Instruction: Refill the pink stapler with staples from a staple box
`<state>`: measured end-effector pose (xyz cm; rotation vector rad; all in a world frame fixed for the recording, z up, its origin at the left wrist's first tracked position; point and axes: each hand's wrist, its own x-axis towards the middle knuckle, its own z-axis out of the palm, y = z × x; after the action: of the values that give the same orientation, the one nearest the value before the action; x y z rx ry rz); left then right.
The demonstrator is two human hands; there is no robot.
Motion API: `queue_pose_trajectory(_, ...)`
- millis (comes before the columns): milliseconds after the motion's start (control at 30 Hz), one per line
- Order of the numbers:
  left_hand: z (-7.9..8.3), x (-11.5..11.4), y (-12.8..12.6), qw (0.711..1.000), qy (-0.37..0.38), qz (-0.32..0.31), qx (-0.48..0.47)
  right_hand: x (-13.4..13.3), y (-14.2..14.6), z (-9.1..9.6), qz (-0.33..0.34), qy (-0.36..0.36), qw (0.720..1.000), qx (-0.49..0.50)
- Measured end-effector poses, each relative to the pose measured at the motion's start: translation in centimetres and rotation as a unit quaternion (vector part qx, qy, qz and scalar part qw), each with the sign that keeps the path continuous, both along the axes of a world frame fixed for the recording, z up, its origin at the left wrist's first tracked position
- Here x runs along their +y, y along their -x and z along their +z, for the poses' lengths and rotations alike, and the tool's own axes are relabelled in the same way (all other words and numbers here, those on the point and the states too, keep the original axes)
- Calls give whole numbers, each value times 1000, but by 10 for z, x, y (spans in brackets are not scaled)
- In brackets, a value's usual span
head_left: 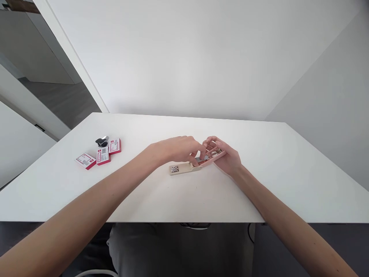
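A stapler lies folded wide open at the middle of the table, its cream base with a metal anvil plate pointing left and its pink upper part slanting up to the right. My right hand is wrapped around the far end of the pink part and holds it tilted. From the left, my left hand reaches over the stapler. Its thumb and fingers pinch a small grey strip of staples at the open channel. Those fingers partly hide the channel and the hinge.
On the left of the white table lie three red-and-white staple boxes. Just behind them is a black staple remover. A white wall rises along the table's back edge. Black cables hang below the front edge.
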<state>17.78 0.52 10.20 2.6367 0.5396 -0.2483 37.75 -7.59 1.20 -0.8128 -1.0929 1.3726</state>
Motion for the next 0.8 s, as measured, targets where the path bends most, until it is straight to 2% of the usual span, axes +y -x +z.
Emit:
queue_pose_trajectory(400, 6, -2, -4, 1000, 4, 7, 6, 1, -1, 2, 5, -12, 1000, 7)
queue_pose_trajectory(800, 10, -7, -12, 997, -42, -7, 64, -1, 0, 2, 22, -28, 999, -29)
